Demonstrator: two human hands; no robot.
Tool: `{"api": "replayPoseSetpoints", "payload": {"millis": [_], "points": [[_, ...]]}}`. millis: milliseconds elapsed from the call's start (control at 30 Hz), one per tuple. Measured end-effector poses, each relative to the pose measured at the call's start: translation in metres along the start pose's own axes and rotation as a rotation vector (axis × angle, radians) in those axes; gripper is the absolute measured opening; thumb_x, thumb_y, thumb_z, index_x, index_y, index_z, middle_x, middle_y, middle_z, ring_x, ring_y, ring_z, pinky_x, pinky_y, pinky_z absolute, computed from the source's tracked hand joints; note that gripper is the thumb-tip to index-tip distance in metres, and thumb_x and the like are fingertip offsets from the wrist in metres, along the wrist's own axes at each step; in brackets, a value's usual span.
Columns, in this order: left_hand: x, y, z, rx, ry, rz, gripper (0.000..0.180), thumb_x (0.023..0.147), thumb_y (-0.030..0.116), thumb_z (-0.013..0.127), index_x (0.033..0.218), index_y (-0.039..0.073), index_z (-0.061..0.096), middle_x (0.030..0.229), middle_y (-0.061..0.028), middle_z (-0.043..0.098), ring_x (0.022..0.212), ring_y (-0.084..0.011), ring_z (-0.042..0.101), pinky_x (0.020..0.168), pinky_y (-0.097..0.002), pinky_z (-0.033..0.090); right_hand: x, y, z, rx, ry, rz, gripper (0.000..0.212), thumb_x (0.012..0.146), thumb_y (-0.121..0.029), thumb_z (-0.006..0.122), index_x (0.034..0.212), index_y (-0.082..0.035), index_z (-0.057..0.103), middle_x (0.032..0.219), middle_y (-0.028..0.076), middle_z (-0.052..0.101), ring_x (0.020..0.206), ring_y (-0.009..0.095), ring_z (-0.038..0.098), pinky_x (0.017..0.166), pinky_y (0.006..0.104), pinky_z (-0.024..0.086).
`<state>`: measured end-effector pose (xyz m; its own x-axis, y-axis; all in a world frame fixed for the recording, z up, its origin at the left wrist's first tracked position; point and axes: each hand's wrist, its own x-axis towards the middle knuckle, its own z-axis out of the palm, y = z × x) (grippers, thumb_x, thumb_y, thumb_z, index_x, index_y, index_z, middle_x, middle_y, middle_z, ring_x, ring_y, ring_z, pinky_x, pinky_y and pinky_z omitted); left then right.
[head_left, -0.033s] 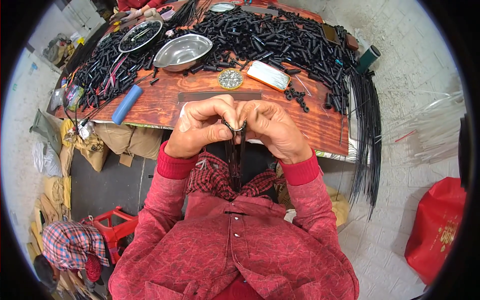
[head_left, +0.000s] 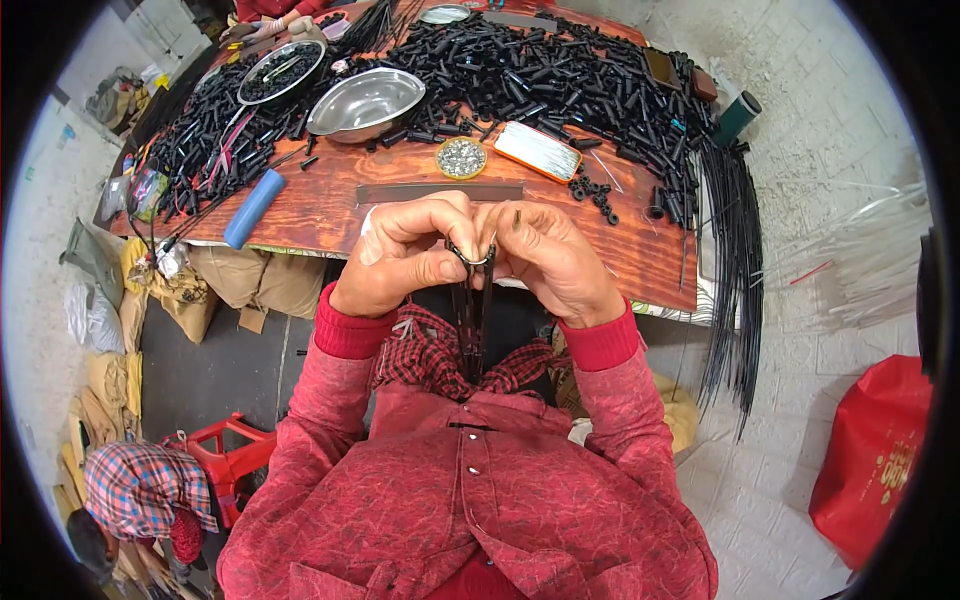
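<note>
My left hand (head_left: 405,250) and my right hand (head_left: 545,260) meet in front of my chest, just off the table's near edge. Both pinch the top of a thin black looped piece (head_left: 470,320), whose dark, narrow strands hang toward my lap. The left thumb and forefinger grip its bent upper end on one side. On the other side, the right thumb and fingers press close against it. A small metal-like glint shows at the fingertips, too small to make out. Whitish tape or a patch sits on the left hand.
The wooden table (head_left: 330,195) bears a big heap of black tubes (head_left: 560,75), a steel bowl (head_left: 366,103), a yellow dish of small metal parts (head_left: 461,157), a tray of white sticks (head_left: 538,150) and a blue cylinder (head_left: 254,208). Black rods (head_left: 735,280) hang off the right side.
The right thumb and fingers have shifted slightly at the top of the black piece. My left hand and everything else stay as they were.
</note>
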<state>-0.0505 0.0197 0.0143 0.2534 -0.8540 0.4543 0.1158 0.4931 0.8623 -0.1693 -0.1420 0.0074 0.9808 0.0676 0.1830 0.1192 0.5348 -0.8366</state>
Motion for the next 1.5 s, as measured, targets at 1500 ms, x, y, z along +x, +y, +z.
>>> {"api": "replayPoseSetpoints", "payload": {"millis": [1500], "points": [[0.0,-0.011,-0.01,-0.005,0.001,0.04,0.018,0.088,0.017,0.072,0.09,0.002,0.062,0.088,-0.0044,0.051,0.08,-0.0163,0.057,0.068,-0.0301,0.052,-0.01,0.016,0.019,-0.2,0.097,-0.176,0.018,0.098,-0.019,0.061,0.101,-0.004,0.051,0.098,0.004,0.053,0.084,0.013,0.057,0.078,0.0288,0.049]]}}
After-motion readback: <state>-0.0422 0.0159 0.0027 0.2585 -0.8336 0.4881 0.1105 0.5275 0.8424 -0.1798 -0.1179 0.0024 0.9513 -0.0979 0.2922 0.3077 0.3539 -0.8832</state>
